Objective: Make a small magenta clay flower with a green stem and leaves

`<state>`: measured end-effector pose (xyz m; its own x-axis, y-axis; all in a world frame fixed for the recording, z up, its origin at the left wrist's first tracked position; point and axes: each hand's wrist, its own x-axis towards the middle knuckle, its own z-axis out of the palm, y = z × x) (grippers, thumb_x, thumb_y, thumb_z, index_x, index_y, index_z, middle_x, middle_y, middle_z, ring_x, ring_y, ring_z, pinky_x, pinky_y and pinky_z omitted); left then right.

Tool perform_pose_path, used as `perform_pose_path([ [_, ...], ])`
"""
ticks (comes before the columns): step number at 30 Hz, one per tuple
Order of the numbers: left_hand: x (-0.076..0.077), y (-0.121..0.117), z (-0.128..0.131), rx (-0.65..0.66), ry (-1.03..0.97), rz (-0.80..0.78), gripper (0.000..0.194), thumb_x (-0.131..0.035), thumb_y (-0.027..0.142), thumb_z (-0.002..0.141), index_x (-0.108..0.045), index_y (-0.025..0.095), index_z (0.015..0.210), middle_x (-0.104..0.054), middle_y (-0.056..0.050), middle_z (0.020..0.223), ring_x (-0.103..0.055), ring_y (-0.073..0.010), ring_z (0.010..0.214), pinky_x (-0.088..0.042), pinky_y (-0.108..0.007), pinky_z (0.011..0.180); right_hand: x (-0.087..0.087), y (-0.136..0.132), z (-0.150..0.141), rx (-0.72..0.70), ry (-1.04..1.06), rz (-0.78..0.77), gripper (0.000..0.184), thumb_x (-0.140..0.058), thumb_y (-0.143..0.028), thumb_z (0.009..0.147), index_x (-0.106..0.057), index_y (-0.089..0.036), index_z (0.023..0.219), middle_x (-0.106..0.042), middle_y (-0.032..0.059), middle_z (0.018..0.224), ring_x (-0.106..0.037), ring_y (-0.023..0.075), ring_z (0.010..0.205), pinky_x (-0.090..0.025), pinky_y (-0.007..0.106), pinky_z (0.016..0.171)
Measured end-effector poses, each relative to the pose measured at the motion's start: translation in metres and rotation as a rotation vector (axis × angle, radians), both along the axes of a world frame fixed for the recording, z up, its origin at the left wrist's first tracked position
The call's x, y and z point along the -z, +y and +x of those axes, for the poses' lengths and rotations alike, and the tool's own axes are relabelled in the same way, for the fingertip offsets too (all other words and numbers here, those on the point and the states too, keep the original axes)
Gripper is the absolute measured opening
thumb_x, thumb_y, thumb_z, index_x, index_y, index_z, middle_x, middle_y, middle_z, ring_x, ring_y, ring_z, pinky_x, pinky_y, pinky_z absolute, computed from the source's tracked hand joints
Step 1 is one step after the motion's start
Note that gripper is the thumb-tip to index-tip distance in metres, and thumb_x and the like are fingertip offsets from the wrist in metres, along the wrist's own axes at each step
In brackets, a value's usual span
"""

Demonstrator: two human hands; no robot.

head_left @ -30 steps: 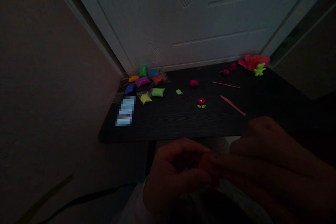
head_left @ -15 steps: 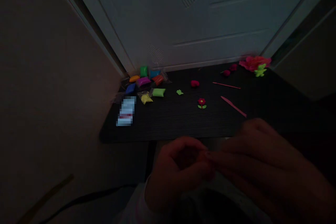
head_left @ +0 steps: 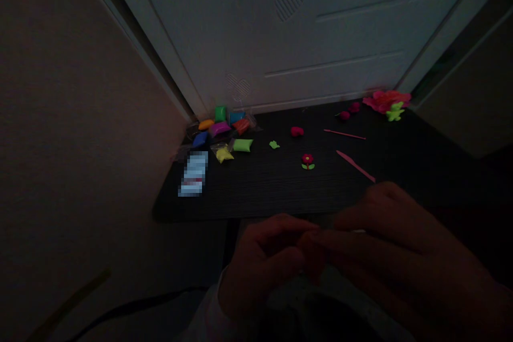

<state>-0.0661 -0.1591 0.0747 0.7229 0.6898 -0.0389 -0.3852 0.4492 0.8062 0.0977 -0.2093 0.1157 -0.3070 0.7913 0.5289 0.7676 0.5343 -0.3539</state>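
Note:
The scene is very dark. My left hand (head_left: 260, 267) and my right hand (head_left: 393, 251) meet in front of the near edge of a black table (head_left: 260, 192). The fingertips of both hands pinch a small reddish lump (head_left: 311, 256), probably clay, which is hard to make out. On the table lie a small red clay flower with green leaves (head_left: 308, 161), a pink clay lump (head_left: 297, 131), a green clay scrap (head_left: 274, 145) and two pink sticks (head_left: 356, 165).
Several coloured clay packets (head_left: 224, 133) are heaped at the table's left rear, with a white card (head_left: 193, 173) in front of them. A big pink clay flower with a green piece (head_left: 388, 101) sits at the right rear. A white door (head_left: 300, 32) stands behind the table.
My hands have stayed together, and their fingers have shifted slightly around the small lump. The view has tilted a little.

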Motion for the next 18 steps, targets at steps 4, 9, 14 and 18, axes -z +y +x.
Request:
perform_pose_path([
  [4,0.0006,0.0003,-0.0030,0.043,-0.067,0.002,0.033,-0.064,0.026,0.070,-0.061,0.020,0.102,-0.063,0.001,0.071,-0.057,-0.0073,0.062,-0.047,-0.016,0.060,0.0000,-0.0030,0.0004,0.025,0.061,-0.084,0.024,-0.049,-0.017,0.079,-0.055,-0.025,0.100,-0.058,-0.0017,0.076,-0.048,0.0113,0.066,-0.035,0.026,0.057],
  [9,-0.0035,-0.0018,-0.0022,0.022,-0.018,0.015,0.025,-0.064,0.027,0.070,-0.064,0.022,0.095,-0.063,0.002,0.068,-0.057,-0.0066,0.060,-0.046,-0.015,0.058,-0.0041,-0.0036,-0.0022,0.018,0.079,-0.054,0.023,-0.043,-0.019,0.082,-0.057,-0.029,0.096,-0.058,-0.0022,0.070,-0.047,0.0112,0.059,-0.033,0.026,0.050],
  [14,-0.0055,-0.0040,-0.0055,-0.050,0.149,0.202,0.033,-0.067,0.035,0.064,-0.065,0.022,0.094,-0.060,0.000,0.066,-0.055,-0.0096,0.056,-0.043,-0.018,0.052,-0.0050,-0.0020,-0.0028,-0.024,0.130,-0.068,0.021,-0.044,-0.017,0.081,-0.060,-0.030,0.087,-0.058,-0.0044,0.063,-0.047,0.0109,0.056,-0.034,0.028,0.053],
  [18,-0.0048,-0.0042,-0.0071,-0.051,0.189,0.239,0.032,-0.067,0.034,0.064,-0.064,0.023,0.094,-0.059,0.001,0.063,-0.054,-0.0102,0.054,-0.043,-0.021,0.053,-0.0035,-0.0017,-0.0011,-0.059,0.117,-0.055,0.021,-0.044,-0.015,0.081,-0.057,-0.026,0.093,-0.059,-0.0042,0.065,-0.046,0.0106,0.056,-0.032,0.029,0.053],
])
